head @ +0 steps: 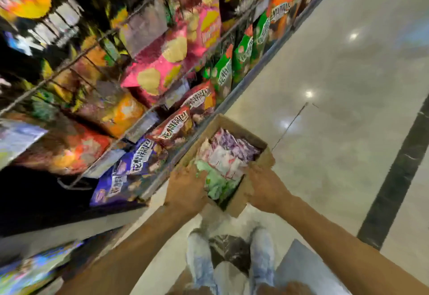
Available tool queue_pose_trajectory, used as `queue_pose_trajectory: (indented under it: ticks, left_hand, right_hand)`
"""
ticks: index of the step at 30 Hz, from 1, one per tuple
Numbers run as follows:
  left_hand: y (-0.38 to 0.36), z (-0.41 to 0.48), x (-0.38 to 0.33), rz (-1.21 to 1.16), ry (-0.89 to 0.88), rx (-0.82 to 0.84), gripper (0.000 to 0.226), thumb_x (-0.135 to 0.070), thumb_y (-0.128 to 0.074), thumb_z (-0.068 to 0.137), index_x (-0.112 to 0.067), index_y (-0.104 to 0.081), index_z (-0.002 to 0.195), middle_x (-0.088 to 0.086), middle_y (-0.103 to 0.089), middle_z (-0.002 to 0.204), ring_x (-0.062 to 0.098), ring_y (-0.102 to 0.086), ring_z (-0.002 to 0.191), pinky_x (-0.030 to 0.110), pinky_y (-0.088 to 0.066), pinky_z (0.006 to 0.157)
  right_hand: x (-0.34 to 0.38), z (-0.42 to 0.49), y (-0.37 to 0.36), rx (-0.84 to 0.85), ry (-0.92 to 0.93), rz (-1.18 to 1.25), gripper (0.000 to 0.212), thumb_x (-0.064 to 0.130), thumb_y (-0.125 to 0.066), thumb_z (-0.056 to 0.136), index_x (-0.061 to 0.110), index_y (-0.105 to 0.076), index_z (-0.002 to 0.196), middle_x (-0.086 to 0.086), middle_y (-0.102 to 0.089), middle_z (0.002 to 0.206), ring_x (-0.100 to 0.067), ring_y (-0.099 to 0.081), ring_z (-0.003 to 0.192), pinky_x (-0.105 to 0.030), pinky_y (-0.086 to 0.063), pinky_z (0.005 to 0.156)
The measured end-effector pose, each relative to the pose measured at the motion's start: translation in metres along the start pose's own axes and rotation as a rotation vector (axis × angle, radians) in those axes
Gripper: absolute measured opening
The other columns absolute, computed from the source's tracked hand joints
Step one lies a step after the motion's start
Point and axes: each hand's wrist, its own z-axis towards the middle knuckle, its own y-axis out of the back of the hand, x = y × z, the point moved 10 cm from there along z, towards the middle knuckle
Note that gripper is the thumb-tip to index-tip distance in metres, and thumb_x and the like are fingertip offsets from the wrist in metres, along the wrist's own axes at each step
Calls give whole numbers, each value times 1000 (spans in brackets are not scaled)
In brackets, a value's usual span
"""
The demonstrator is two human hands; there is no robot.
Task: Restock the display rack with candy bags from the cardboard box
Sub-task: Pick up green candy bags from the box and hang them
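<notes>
now gripping cardboard box [238, 201] rim, left hand [185, 190] and right hand [264, 188] fingers curled; lengthwise along display rack [246, 78], opening up.

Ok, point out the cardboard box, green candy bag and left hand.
cardboard box [202, 140]: head view, left outer wall.
green candy bag [218, 185]: head view, crumpled middle.
left hand [185, 191]: head view, back of hand.

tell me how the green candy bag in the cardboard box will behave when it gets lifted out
Probably floppy: the green candy bag looks crumpled and slumped against the cardboard box wall. Likely light for its size, being a soft pouch. The white bag overlapping it may drag along when it lifts.
</notes>
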Motion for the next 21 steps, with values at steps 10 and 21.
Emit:
queue_pose_trajectory:
  ticks: [10,21]
  left_hand:
    - [-191,191,-51,71,-163,-11,49,-42,-50,95,-19,-38,137,10,-49,136,31,-51,121,38,-41,89]
    - [-223,228,-63,-22,-249,-150,37,-42,-65,86,-23,-53,116,5,-63,113,30,-63,102,33,-39,70]
  right_hand:
    - [-36,180,-169,95,368,-319,47,28,-69,83,25,-55,128,-4,-54,126,-27,-53,118,-41,-50,92]
    - [-28,201,-183,-17,520,-182,23,23,-78,79,26,-73,101,1,-64,110,-20,-57,105,-38,-49,89]
